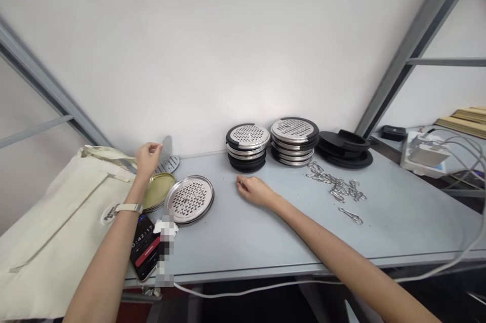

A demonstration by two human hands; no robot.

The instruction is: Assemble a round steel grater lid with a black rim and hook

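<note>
Head view, the only one. Progress, judging from how things lie: two mixed piles look built, the left stack (248, 147) and the right stack (295, 142), both with perforated metal discs on top and black parts among the layers. Not on those piles: the near grater discs (190, 199), the gold-toned discs (159, 187) just beside them, and a rear grater disc (169, 164) by the wall. Black round parts (343, 147) sit right of the stacks; metal clips (337, 187) lie loose in front, one well forward on the tabletop (235, 242). No clip visibly attached to anything. Can't put a percentage on it.

Pose: left hand (147, 160) is raised above the gold-toned discs, near the rear one, wrist bent, fingers bent with tips close to the thumb; can't tell if they pinch anything. Right arm reaches in from lower right; right hand (255, 190) is low, just in front of the left stack, fingers loosely curled, nothing visible in them; can't tell if tips meet.
</note>
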